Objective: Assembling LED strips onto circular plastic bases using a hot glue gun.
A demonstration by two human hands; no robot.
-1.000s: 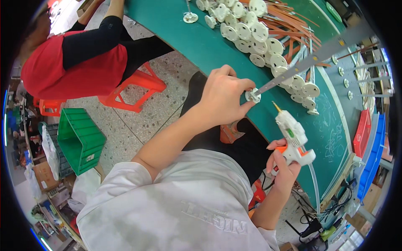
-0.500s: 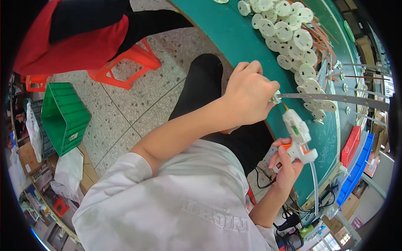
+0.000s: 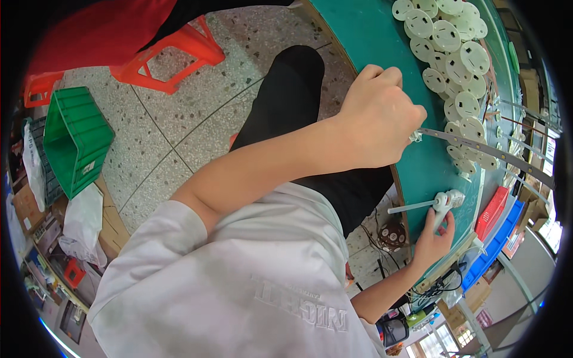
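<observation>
The green surface (image 3: pixel 419 182) is extending along the right side of the scene, its edge curving past the person's knee. A pale shirt (image 3: pixel 227 286) is filling the near centre, and a ribbed green crate (image 3: pixel 89 134) is standing at the left. A pile of round, slotted white discs (image 3: pixel 458 68) is lying at the far right. A slim grey strip (image 3: pixel 495 152), dotted with small yellowish squares, is running rightward from the left hand (image 3: pixel 382 116). The hands are staying apart: the left is clamping a small white fitting (image 3: pixel 415 136) at the strip's end above the surface, its fingertips hidden; nearer, the right hand (image 3: pixel 439 235) is gripping a white glue gun (image 3: pixel 443 203), whose translucent rod (image 3: pixel 412 207) is pointing left. Raised lettering (image 3: pixel 304 307) is crossing the shirt's chest; a pale label (image 3: pixel 89 167), too small to read, is marking the crate.
</observation>
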